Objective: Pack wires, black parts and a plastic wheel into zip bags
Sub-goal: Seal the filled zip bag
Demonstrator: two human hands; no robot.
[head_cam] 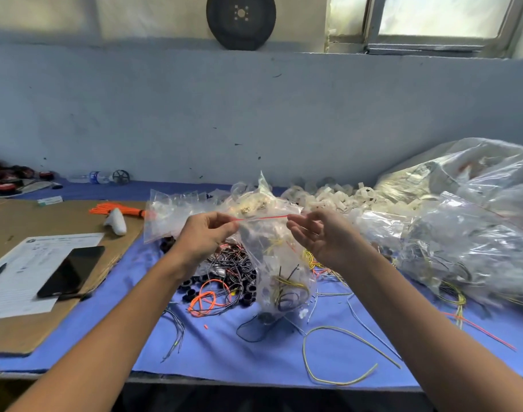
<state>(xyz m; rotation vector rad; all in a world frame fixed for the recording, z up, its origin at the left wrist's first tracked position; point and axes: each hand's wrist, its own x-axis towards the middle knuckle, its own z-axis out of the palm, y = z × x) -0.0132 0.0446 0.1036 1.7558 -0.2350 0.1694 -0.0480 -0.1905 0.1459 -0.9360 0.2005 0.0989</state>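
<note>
On the left, a black smartphone lies on a printed white paper sheet on a brown cardboard board. The left hand pinches one end of the red seal strip of a clear zip bag, which hangs above the blue table cloth with yellow and black wires inside. Below it lies a tangle of loose wires and small black cylindrical parts. The right hand, apart from the left, holds the strip's other end in curled fingertips. Behind are white plastic wheels, and farthest right large clear plastic sacks.
</note>
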